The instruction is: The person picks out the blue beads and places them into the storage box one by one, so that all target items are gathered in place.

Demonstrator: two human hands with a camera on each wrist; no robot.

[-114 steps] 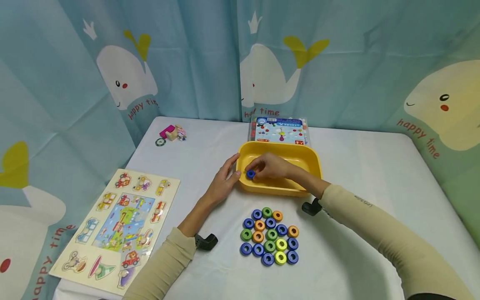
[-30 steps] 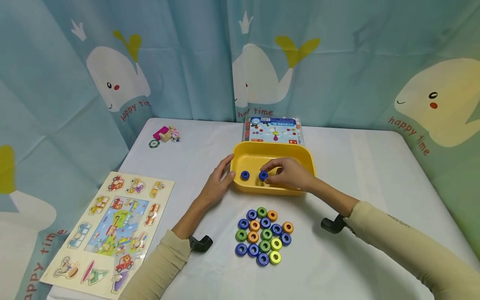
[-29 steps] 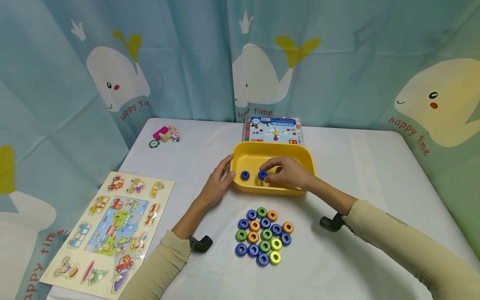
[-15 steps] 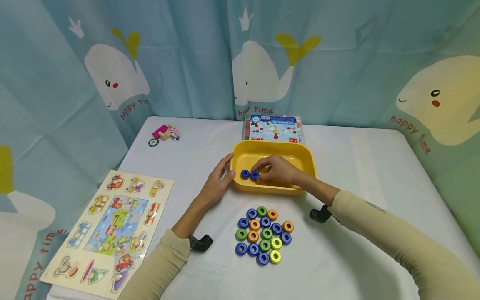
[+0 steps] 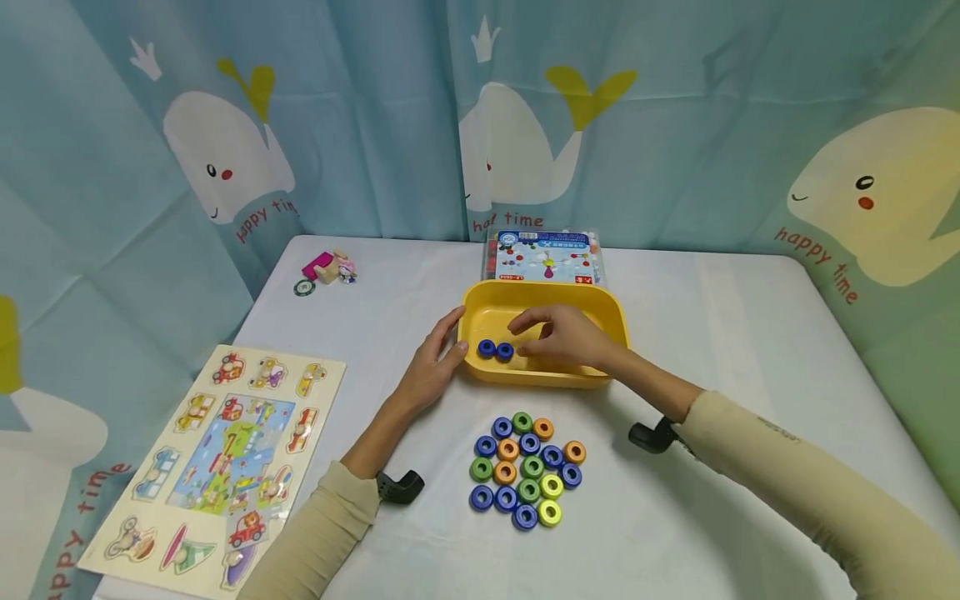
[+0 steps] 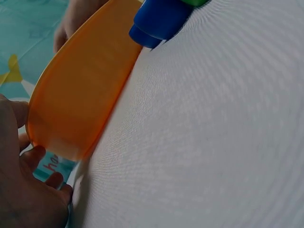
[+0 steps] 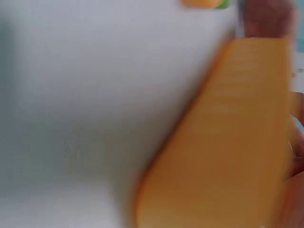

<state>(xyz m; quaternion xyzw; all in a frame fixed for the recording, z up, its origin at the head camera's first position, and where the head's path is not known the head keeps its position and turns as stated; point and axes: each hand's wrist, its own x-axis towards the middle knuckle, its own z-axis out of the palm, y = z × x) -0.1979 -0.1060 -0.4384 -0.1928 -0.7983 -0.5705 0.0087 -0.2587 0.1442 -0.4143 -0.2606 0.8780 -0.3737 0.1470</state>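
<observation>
A yellow plastic tray (image 5: 543,377) holds two blue ring-shaped beads, one bead (image 5: 487,348) beside the other (image 5: 505,352) near its left end. My left hand (image 5: 429,371) grips that end, thumb and fingers spread around the rim; the left wrist view shows its fingers (image 6: 33,156) against the outer wall. Inside the tray, my right hand (image 5: 564,337) hovers just right of the beads, thumb and index finger parted with nothing visible between them. In front of the tray lies a cluster of blue, green, orange and yellow beads (image 5: 529,467). The right wrist view is blurred.
Behind the tray sits a clear box with a printed label (image 5: 544,257). A wooden picture puzzle board (image 5: 217,467) lies at the left table edge. Small toys (image 5: 330,267) and a round green-edged chip (image 5: 304,287) are at the back left. A patterned curtain surrounds the table.
My right hand has brought a second blue bead leftward to the first, let go of it, and drawn back slightly right. The left hand stays on the tray.
</observation>
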